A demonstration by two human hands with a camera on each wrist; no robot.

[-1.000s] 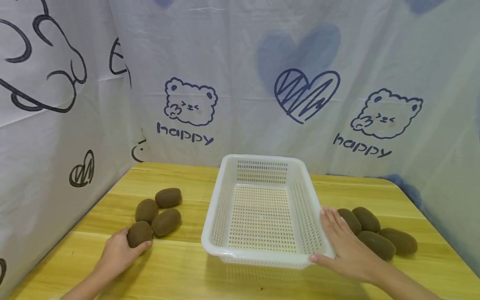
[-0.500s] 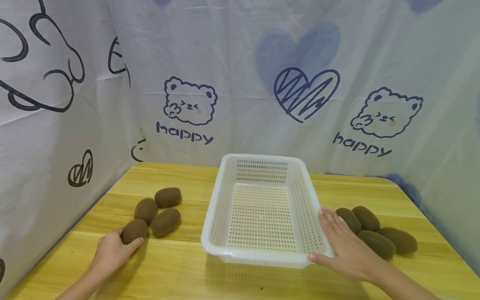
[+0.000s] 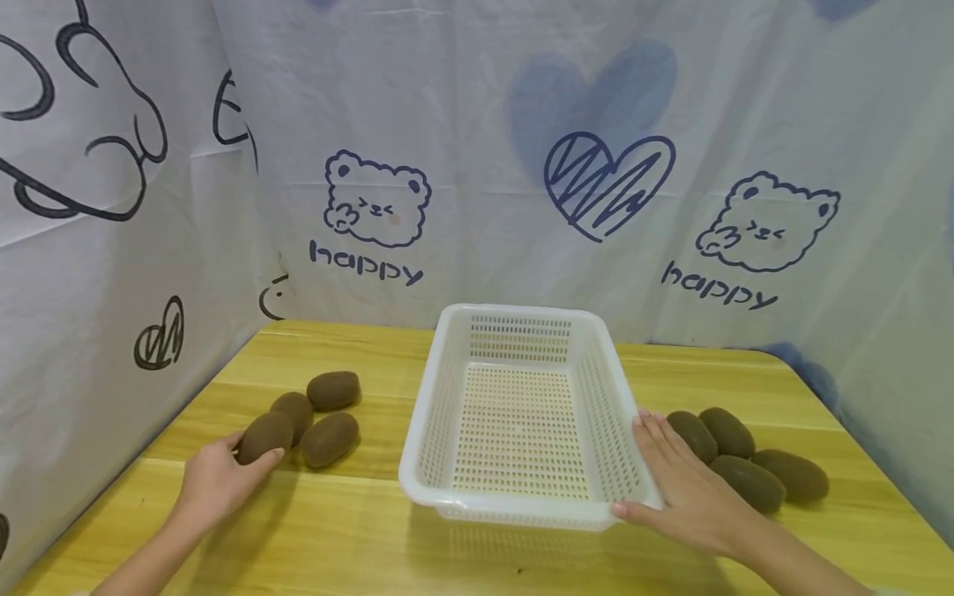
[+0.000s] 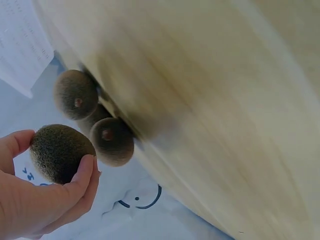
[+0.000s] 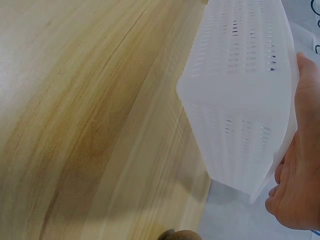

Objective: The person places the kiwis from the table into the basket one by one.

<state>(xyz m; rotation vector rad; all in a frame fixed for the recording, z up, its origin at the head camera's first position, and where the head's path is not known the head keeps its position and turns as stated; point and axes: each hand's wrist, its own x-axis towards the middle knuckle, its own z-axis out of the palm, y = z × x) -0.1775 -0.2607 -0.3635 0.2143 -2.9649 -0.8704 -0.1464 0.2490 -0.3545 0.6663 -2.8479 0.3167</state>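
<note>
My left hand [image 3: 212, 484] pinches a brown kiwi [image 3: 266, 440] between thumb and fingers at the left of the table. In the left wrist view this kiwi [image 4: 60, 156] is held up off the tabletop. Just beyond it lie three more kiwis, one [image 3: 298, 412] partly hidden behind it, one to the right [image 3: 330, 440] and one farther back [image 3: 333, 391]. A white perforated plastic basket [image 3: 419, 422] stands at the centre with nothing in it. Straight fingers of my right hand [image 3: 693, 505] rest along its right rim, the thumb on the near corner.
Several kiwis [image 3: 748, 484] lie clustered right of the basket, close beside my right hand. The yellow wood-grain table [image 3: 350, 538] ends at white curtains [image 3: 477, 248] with blue drawings, behind and on both sides.
My left hand has drawn the kiwi a little left and up, off the near side of the left group. The right hand and basket have stayed in place.
</note>
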